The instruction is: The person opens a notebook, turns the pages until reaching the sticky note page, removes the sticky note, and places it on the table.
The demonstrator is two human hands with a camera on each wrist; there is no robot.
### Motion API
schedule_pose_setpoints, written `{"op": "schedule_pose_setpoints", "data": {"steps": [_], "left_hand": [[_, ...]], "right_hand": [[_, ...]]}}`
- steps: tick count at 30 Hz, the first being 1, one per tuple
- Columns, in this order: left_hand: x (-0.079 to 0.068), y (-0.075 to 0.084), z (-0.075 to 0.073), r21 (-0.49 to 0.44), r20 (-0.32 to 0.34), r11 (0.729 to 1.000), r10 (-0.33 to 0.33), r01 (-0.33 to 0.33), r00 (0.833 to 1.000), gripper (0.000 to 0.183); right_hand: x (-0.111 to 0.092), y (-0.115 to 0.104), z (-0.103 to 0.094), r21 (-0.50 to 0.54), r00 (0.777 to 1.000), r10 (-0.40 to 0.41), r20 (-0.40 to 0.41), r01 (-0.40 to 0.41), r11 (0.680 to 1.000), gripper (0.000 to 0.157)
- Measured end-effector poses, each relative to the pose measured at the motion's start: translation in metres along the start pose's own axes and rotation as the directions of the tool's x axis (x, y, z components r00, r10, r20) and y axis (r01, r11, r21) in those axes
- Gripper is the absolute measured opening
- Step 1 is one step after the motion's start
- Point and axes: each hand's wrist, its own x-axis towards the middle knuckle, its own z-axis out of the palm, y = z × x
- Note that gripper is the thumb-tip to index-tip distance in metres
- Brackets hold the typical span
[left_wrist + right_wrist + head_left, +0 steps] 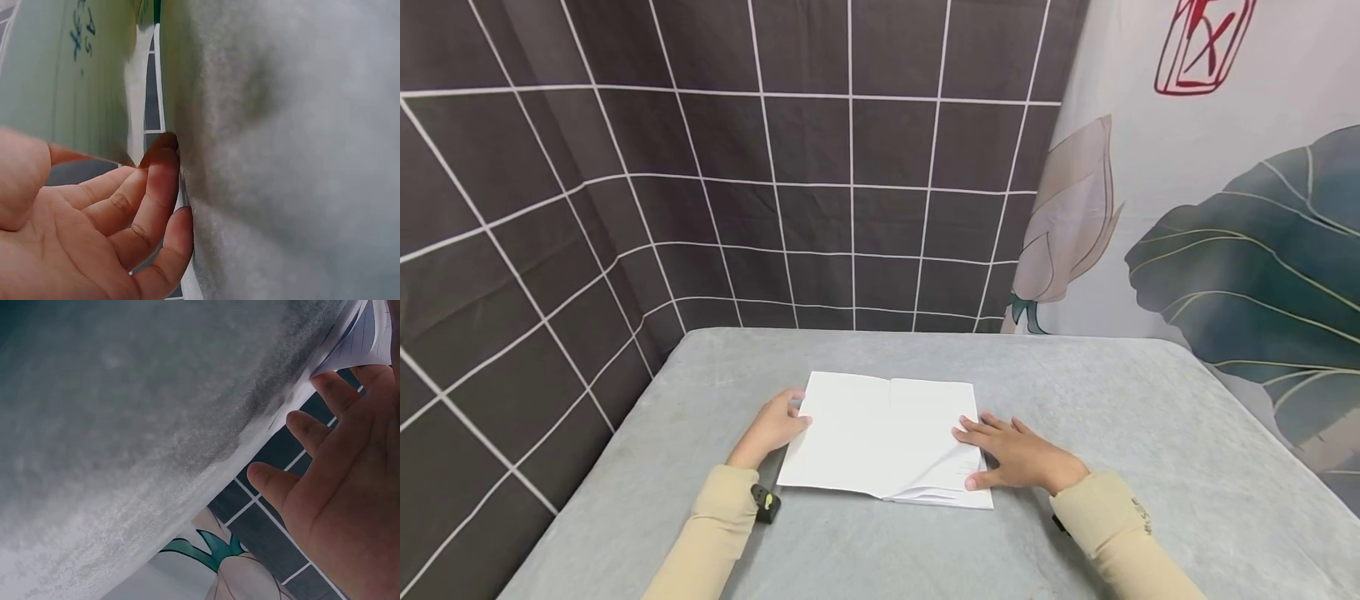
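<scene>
An open notebook (857,433) lies on the table with white pages facing up and its fold near the middle. My left hand (777,425) pinches its left edge, thumb over the page and fingers by the underside. Handwriting and faint lines show on a greenish sheet (69,81) in the left wrist view. On the right page, my right hand (1018,454) rests with fingers spread and fairly straight. Near the lower right, some pages (943,479) lift and curl away from those below. The right wrist view catches only a lined page corner (356,344) beside the fingers.
The table (880,550) has a pale grey cover and rounded far corners. Behind it and at the left hangs a dark cloth with a white grid (805,217). A white curtain with leaf and flower prints (1247,275) hangs at the right.
</scene>
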Motion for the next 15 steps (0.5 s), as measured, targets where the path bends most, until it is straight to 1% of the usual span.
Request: {"op": "schedule_pose_setpoints", "data": {"steps": [5,10,15], "left_hand": [[-0.001,0.0,-0.001,0.006,-0.014,1.0,0.021,-0.021,1.0,0.049],[-0.001,0.004,-0.003,0.004,-0.04,0.996,0.088,-0.088,0.995,0.048],[-0.003,0.011,-0.007,-0.001,-0.077,0.99,0.14,-0.14,0.987,0.049]], "right_hand": [[0.001,-0.002,-0.001,-0.016,1.0,-0.006,-0.006,0.005,1.0,0.081],[0.001,-0.002,-0.001,-0.01,1.0,0.002,0.002,-0.002,1.0,0.081],[0.001,-0.001,-0.001,-0.004,1.0,0.01,0.014,-0.01,1.0,0.08]]}}
